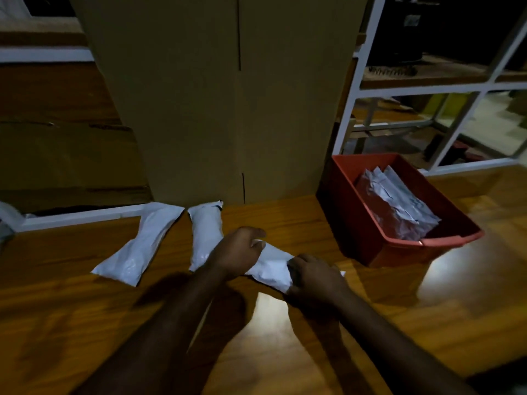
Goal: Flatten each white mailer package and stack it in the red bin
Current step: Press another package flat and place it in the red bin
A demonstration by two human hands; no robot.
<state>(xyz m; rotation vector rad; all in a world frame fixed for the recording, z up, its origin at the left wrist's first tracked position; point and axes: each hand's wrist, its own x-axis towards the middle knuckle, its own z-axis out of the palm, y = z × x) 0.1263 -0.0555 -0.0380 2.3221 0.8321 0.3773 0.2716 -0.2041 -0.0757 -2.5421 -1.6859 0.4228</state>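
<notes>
White mailer [271, 266] sat on the table just left of the red bin [356, 223], left hand [239, 249] curled round its far end and right hand [316, 277] gripping the near end. Looked like the flattening step to me, so next it needed pressing flat and carrying right into the bin. Count: one in hand, two puffy mailers [142, 246] [205, 235] further left of the bin, one bin, and a stack [399, 203] inside I couldn't count.

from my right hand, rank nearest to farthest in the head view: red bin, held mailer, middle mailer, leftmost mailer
1. held mailer, gripped by the right hand
2. red bin, just to its right
3. middle mailer, beyond the left hand
4. leftmost mailer, far left on the table
</notes>
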